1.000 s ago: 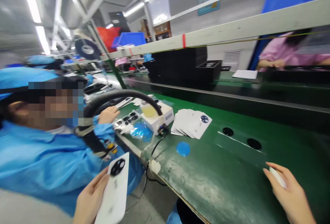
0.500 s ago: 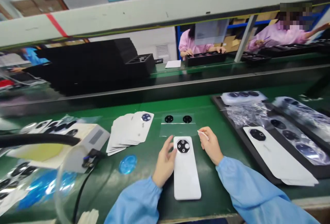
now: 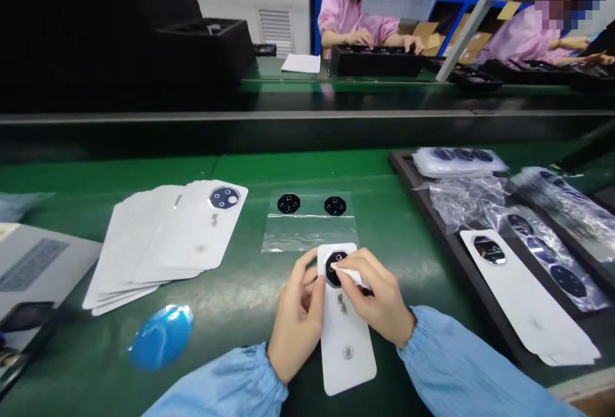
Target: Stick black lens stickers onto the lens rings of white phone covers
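The white phone back panel (image 3: 346, 346) is lying flat on the green surface (image 3: 250, 321), directly beneath both hands. It is gripped near its upper end by the left hand (image 3: 298, 318), with the fingers curled against its side. A thin white stick (image 3: 348, 275) is held in a narrow pinch by the right hand (image 3: 379, 298), and its tip is laid on the panel's black camera ring (image 3: 334, 268). Just beyond the hands, a clear plastic sleeve (image 3: 310, 231) holding two black lens pieces (image 3: 288, 204) is placed. To the left of the left hand, a fanned stack of white panels (image 3: 168, 237) and a blue film disc (image 3: 161, 338) are seen. To the right of the right hand, a black tray (image 3: 444, 237) is loaded with another white panel and bagged lens pieces.
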